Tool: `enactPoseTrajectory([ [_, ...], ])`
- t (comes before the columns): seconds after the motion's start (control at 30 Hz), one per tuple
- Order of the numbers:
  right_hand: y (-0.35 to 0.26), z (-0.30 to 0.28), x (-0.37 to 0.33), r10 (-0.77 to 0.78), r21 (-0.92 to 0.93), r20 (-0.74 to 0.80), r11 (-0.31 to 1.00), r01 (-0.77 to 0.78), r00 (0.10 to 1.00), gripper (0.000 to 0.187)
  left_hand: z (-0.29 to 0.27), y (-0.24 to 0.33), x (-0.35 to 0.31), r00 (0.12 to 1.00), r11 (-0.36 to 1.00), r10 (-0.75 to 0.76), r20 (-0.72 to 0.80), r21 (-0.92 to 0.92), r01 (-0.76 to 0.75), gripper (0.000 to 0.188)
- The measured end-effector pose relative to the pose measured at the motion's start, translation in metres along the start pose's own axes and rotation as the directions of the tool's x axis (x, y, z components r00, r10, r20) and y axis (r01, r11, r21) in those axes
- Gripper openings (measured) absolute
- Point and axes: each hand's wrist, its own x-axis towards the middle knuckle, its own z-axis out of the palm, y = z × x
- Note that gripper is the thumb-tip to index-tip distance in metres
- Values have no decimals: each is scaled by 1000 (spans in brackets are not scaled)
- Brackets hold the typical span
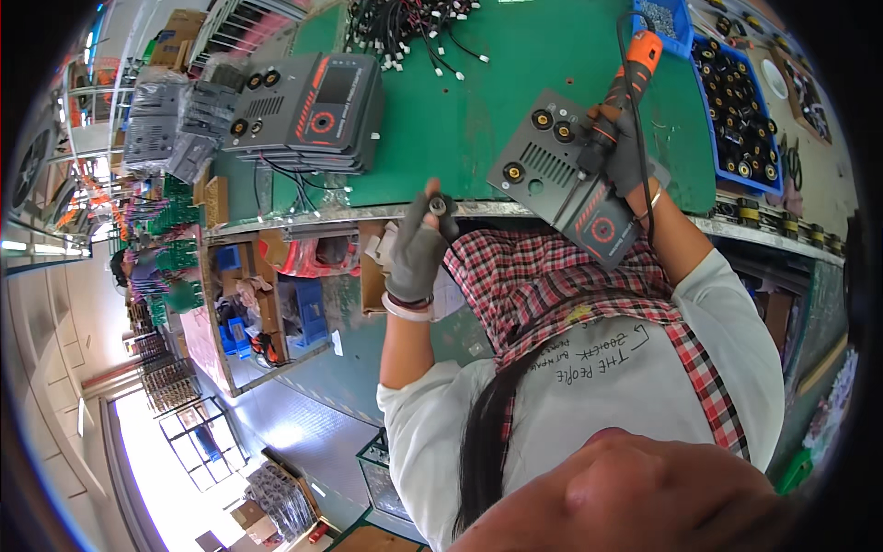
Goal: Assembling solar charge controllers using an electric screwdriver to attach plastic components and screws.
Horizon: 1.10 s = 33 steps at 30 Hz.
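Note:
My right hand (627, 152), in a grey glove with bare fingertips, is wrapped round an orange and black electric screwdriver (641, 57). The tool's shaft slants across a dark grey panel (538, 198) that overhangs the bench's near edge. Three round black sockets with brass centres, one of them a socket (513, 172) near the panel's left corner, are set in it. To the left, clear of the panel, my gloved left hand (416, 256) is raised just in front of the bench edge. Its fingers pinch a small round black socket (439, 206) with a metallic centre.
Stacked grey panels (308, 106) stand at the left on the green bench top (428, 138), with black cables beneath. A bundle of wires (405, 28) lies at the back. To the right, a blue bin (771, 179) holds several sockets, beside a blue screw tray (685, 41).

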Motion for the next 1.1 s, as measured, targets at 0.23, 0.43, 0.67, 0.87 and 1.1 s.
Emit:
enactPoseTrajectory([
  [0.23,0,13,-16,-38,-32,97,999,41,995,32,35,-119,-41,873,845,-487,-35,-273,461,25],
  [0.43,-14,21,5,-27,-112,149,993,44,989,29,58,-140,-30,910,790,-412,54,-476,386,24],
  [0.67,-5,25,-1,212,44,176,974,-223,961,25,57,-150,-28,937,572,-301,177,-752,326,32],
  [0.87,7,16,-4,265,113,286,945,-307,921,24,57,-157,-35,965,511,-247,84,-835,204,42],
  [1.1,15,9,-6,253,112,294,949,-296,922,27,57,-168,-39,980,541,-197,42,-829,144,35],
])
